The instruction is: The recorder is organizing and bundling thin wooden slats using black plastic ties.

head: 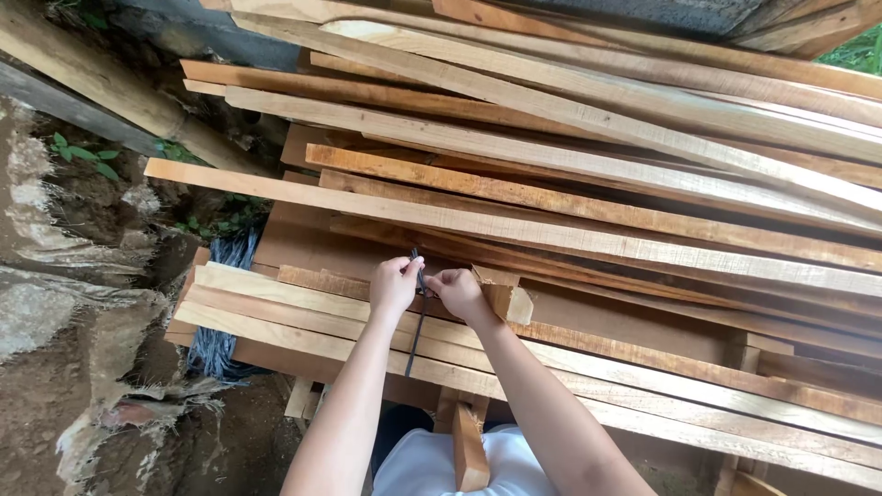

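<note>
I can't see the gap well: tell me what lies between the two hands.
In the head view, a thin dark cord runs between the left hand and right hand, both pinching it over the stacked wooden planks; nothing else separates them.

Outdoor timber yard, rough-sawn planks [570,184] stacked in heaps, bare earth [37,404], weeds [83,154] beside

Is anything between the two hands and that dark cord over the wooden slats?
Nothing visible. The left hand and right hand both already pinch the dark cord at its upper end, above the wooden slats. The cord runs down across the slats toward the person. A short wood block lies just right of the right hand.
</note>
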